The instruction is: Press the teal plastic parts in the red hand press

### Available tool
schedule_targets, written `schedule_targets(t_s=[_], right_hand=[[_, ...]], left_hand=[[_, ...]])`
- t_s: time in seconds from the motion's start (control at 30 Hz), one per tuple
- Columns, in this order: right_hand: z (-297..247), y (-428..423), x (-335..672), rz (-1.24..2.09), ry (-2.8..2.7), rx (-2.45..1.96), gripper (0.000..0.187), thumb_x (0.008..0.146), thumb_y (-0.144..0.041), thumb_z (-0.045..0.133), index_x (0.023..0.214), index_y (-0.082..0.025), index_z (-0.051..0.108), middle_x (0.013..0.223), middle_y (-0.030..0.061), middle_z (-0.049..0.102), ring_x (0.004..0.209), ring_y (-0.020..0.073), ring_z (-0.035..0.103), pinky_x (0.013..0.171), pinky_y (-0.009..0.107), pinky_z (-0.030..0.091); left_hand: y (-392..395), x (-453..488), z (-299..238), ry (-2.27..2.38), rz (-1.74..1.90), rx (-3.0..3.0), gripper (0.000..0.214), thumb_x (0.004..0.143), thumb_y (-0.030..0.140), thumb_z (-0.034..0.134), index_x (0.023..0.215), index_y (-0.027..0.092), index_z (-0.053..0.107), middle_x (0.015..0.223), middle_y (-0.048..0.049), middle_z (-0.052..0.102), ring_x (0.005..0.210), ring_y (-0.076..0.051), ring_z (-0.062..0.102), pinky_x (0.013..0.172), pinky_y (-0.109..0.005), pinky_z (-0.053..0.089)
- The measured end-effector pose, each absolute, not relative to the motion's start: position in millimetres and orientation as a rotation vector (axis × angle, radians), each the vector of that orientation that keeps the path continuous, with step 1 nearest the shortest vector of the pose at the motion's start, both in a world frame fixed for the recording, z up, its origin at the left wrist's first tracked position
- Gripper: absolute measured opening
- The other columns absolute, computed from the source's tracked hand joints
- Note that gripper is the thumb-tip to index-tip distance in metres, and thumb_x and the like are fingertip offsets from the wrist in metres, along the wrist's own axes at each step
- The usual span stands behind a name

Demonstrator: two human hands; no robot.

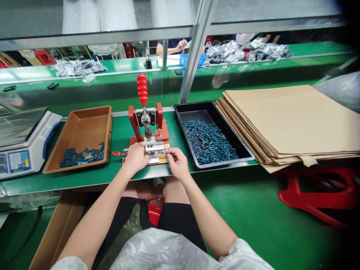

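Observation:
A red hand press (146, 127) with an upright ribbed red handle (142, 90) stands in front of me on the green bench. My left hand (136, 158) is at the left of its base, fingers bent together against the small metal fixture (154, 147); what they grip is hidden. At the fixture's right end, my right hand (178, 164) has thumb and forefinger closed in a pinch, on something too small to make out. A small red-tipped lever (116, 153) sticks out to the left of my left hand.
Left of the press lies a brown tray (92, 118) with small dark-blue parts (84, 155). To the right, a black tray (197, 108) holds many blue pin-like pieces (210, 142), beside stacked cardboard sheets (289, 120). A scale (25, 138) stands far left. A co-worker's hand (181, 45) shows across the bench.

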State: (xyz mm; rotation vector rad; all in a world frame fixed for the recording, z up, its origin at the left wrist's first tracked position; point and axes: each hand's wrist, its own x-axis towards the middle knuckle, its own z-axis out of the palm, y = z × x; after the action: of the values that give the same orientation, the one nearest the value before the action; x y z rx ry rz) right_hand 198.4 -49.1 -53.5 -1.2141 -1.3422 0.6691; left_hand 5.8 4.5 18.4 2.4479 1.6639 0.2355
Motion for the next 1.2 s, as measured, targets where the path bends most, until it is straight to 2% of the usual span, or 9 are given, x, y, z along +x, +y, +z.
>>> schedule_targets(t_s=[0.13, 0.2, 0.27, 0.37, 0.47, 0.9, 1.0, 1.1, 1.2], right_hand=[[-46.6, -42.0, 199.4, 0.711, -1.406, -1.227, 0.016, 0.091, -0.026, 0.057, 0.100, -0.022, 0.069, 0.095, 0.0056, 0.070, 0.083, 0.0190, 0.065, 0.076, 0.032, 0.054], [-41.2, -34.9, 199.1, 0.686, -1.498, -1.223, 0.014, 0.090, -0.025, 0.057, 0.095, -0.022, 0.070, 0.093, 0.0054, 0.069, 0.084, 0.0196, 0.065, 0.079, 0.033, 0.054], [-36.5, -26.6, 196.9, 0.658, -1.619, -1.197, 0.013, 0.089, -0.021, 0.057, 0.090, -0.022, 0.071, 0.094, 0.0056, 0.068, 0.089, 0.0206, 0.064, 0.084, 0.034, 0.054], [-33.3, -15.5, 189.8, 0.665, -1.736, -1.136, 0.022, 0.085, -0.015, 0.058, 0.099, -0.024, 0.073, 0.105, 0.0058, 0.068, 0.101, 0.0222, 0.065, 0.094, 0.038, 0.052], [-34.2, -9.0, 180.3, 0.676, -1.751, -1.119, 0.029, 0.084, -0.014, 0.059, 0.105, -0.026, 0.074, 0.112, 0.0051, 0.070, 0.107, 0.0234, 0.065, 0.100, 0.041, 0.051], [-37.5, -12.1, 171.8, 0.527, -1.796, -1.146, 0.030, 0.082, -0.010, 0.056, 0.102, -0.024, 0.073, 0.113, 0.0081, 0.070, 0.106, 0.0268, 0.065, 0.099, 0.045, 0.053], [-37.1, -13.1, 171.5, 0.525, -1.788, -1.148, 0.032, 0.083, -0.009, 0.056, 0.105, -0.025, 0.073, 0.111, 0.0082, 0.070, 0.106, 0.0270, 0.065, 0.098, 0.045, 0.054], [-37.1, -13.4, 171.1, 0.528, -1.796, -1.144, 0.031, 0.083, -0.010, 0.057, 0.103, -0.025, 0.074, 0.111, 0.0080, 0.070, 0.107, 0.0268, 0.065, 0.099, 0.044, 0.053], [-36.1, -13.2, 170.9, 0.543, -1.795, -1.126, 0.029, 0.083, -0.010, 0.056, 0.099, -0.025, 0.075, 0.115, 0.0078, 0.069, 0.108, 0.0261, 0.065, 0.099, 0.042, 0.053]], left_hand=[[8.3, 2.9, 19.4, 1.594, 0.261, 2.411, 0.031, 0.085, 0.024, 0.053, 0.106, 0.017, 0.075, 0.109, -0.0147, 0.073, 0.107, -0.035, 0.065, 0.094, -0.046, 0.050], [10.6, -1.3, 21.6, 1.496, 0.267, 2.398, 0.032, 0.082, 0.027, 0.059, 0.109, 0.021, 0.075, 0.115, -0.0108, 0.073, 0.110, -0.034, 0.064, 0.095, -0.043, 0.050], [12.5, -6.2, 23.9, 1.425, 0.268, 2.381, 0.036, 0.078, 0.031, 0.066, 0.113, 0.024, 0.074, 0.119, -0.0087, 0.073, 0.111, -0.033, 0.065, 0.095, -0.041, 0.051], [14.3, -11.8, 25.3, 1.417, 0.234, 2.356, 0.042, 0.073, 0.033, 0.072, 0.115, 0.022, 0.073, 0.120, -0.0104, 0.072, 0.112, -0.034, 0.064, 0.096, -0.043, 0.051], [14.8, -13.7, 24.2, 1.407, 0.235, 2.343, 0.035, 0.073, 0.031, 0.074, 0.107, 0.022, 0.076, 0.119, -0.0108, 0.072, 0.114, -0.034, 0.063, 0.099, -0.043, 0.051], [3.0, -11.1, 20.6, 1.365, 0.395, 2.385, 0.023, 0.077, 0.026, 0.070, 0.098, 0.022, 0.077, 0.111, -0.0107, 0.073, 0.109, -0.032, 0.064, 0.099, -0.046, 0.051], [-12.7, -24.1, 19.2, 1.305, 0.599, 2.466, 0.025, 0.082, 0.023, 0.064, 0.104, 0.023, 0.074, 0.119, -0.0100, 0.070, 0.117, -0.030, 0.061, 0.110, -0.048, 0.043], [-19.7, -52.2, 16.6, 1.585, 1.099, 2.332, 0.024, 0.087, 0.031, 0.063, 0.108, 0.024, 0.071, 0.130, -0.0101, 0.064, 0.128, -0.030, 0.054, 0.119, -0.052, 0.033], [-11.1, -67.3, 15.4, 1.775, 1.524, 1.840, 0.039, 0.097, 0.045, 0.046, 0.125, 0.021, 0.060, 0.134, -0.0129, 0.061, 0.129, -0.027, 0.055, 0.114, -0.046, 0.040]])
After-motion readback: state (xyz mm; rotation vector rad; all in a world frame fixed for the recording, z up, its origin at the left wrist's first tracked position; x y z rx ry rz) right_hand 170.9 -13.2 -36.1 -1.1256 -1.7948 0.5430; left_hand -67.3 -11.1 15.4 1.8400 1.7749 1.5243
